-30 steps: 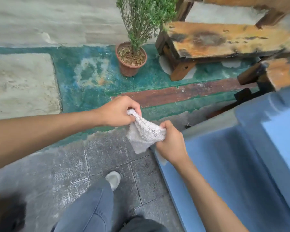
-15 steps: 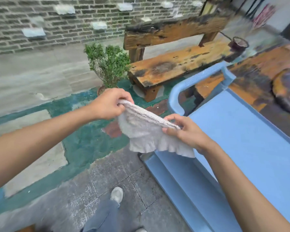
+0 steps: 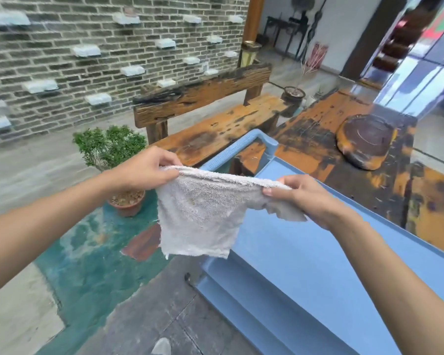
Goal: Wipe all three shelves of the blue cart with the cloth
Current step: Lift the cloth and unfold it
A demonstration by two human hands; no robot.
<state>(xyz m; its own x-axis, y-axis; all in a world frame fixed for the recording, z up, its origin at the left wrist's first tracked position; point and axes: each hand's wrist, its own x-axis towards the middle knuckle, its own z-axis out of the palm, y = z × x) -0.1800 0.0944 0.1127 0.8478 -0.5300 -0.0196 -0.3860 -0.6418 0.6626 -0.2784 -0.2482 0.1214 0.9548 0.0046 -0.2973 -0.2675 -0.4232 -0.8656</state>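
A white terry cloth [image 3: 200,213] hangs spread in the air between my hands, over the left end of the blue cart. My left hand [image 3: 144,167] pinches its upper left corner and my right hand [image 3: 303,196] grips its upper right edge. The blue cart [image 3: 305,254] fills the lower right; its bare top shelf lies under the cloth and my right forearm. A curved blue handle [image 3: 256,139] rises at its far end. The edge of a lower shelf [image 3: 231,298] shows below the top one.
A worn wooden bench [image 3: 215,124] and a dark orange wooden table [image 3: 369,160] stand just beyond the cart. A potted shrub [image 3: 113,155] sits on the green floor patch at left. A brick wall runs behind. Grey paving lies below.
My view has lifted from the floor to the cart's top. Both hands rose and pulled apart, so the bunched cloth is now stretched open between them.
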